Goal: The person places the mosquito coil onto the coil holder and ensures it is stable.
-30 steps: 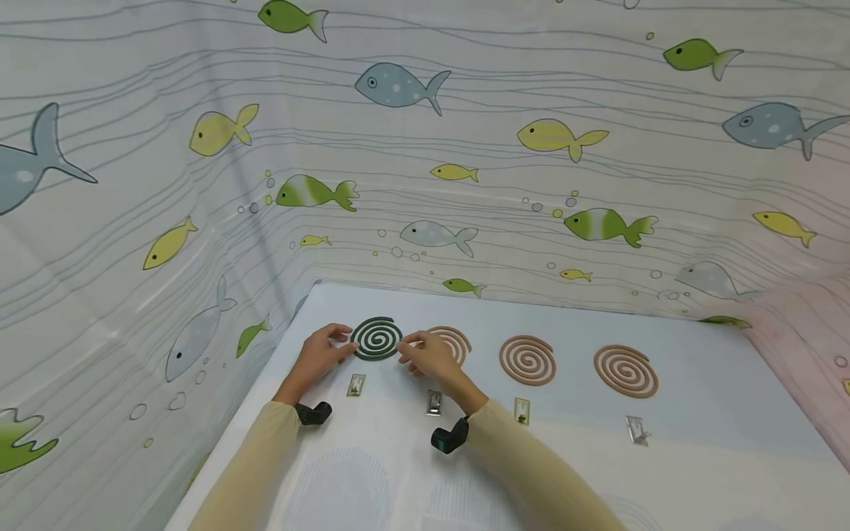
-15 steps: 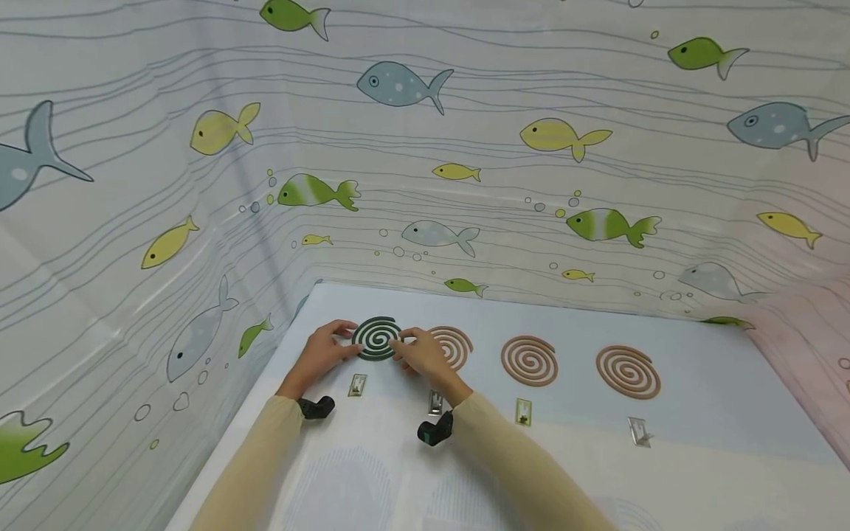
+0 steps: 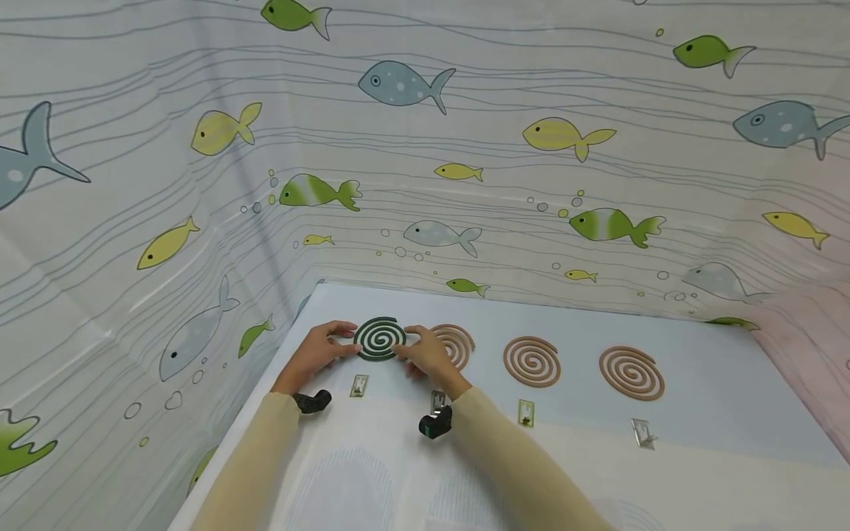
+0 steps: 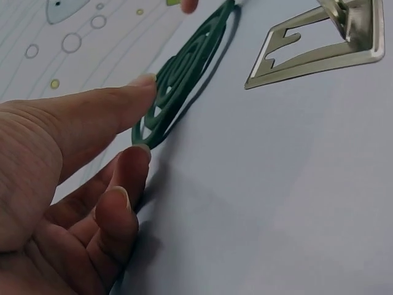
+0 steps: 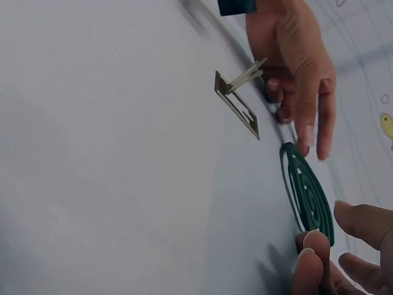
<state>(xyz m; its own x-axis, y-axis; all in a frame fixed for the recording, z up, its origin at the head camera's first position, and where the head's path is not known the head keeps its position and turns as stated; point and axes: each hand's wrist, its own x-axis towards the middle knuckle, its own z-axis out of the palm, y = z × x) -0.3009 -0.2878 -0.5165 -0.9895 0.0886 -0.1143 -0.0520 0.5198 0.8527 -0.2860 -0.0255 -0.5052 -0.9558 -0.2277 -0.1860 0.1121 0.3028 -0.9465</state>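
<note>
A dark green mosquito coil (image 3: 380, 339) lies near the far left of the white table, between the two hands. My left hand (image 3: 317, 354) is at its left edge. In the left wrist view a forefinger tip meets the coil's edge (image 4: 184, 67), while the thumb (image 4: 132, 101) reaches over its top. On the other side, my right hand (image 3: 432, 354) has fingertips (image 5: 316, 239) right at the edge. Its thumb (image 5: 353, 215) stands slightly off the coil in the right wrist view. Fingers of both hands are relaxed and spread around the rim.
Three brown coils (image 3: 455, 345), (image 3: 532, 361), (image 3: 631, 373) continue the row to the right; the first is partly behind my right hand. In front of the row lie several small metal coil stands (image 3: 359, 386) with raised prongs. A fish-patterned curtain (image 3: 425, 147) surrounds the table.
Both hands close in slightly on the green coil, then ease outward a little. The coil stays in practically the same place on the table.
</note>
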